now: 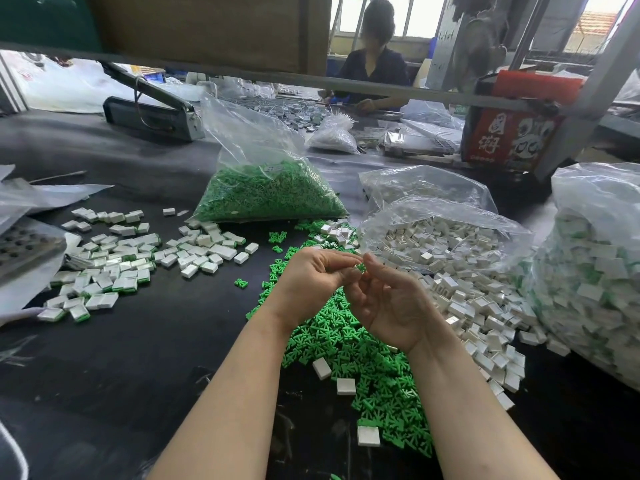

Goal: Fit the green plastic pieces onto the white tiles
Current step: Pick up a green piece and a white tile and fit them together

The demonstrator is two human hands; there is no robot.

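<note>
1. Head view: the small green branched plastic piece (pixel 361 267) sits pinched between both hands above the loose green heap (pixel 367 362). It looks light, stiff and fiddly; best held by its edges.
2. Left hand (pixel 311 282) and right hand (pixel 384 299) meet fingertip to fingertip, wrists raised; whether a white square tile is held there is hidden. Loose white tiles (pixel 478 306) lie right.

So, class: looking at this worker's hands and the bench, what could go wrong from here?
1. The green piece is pinched only at the fingertips of the left hand and right hand; it could slip into the loose green pile below.
2. Stray white tiles lying among that pile could get mixed up or overlooked.
</note>
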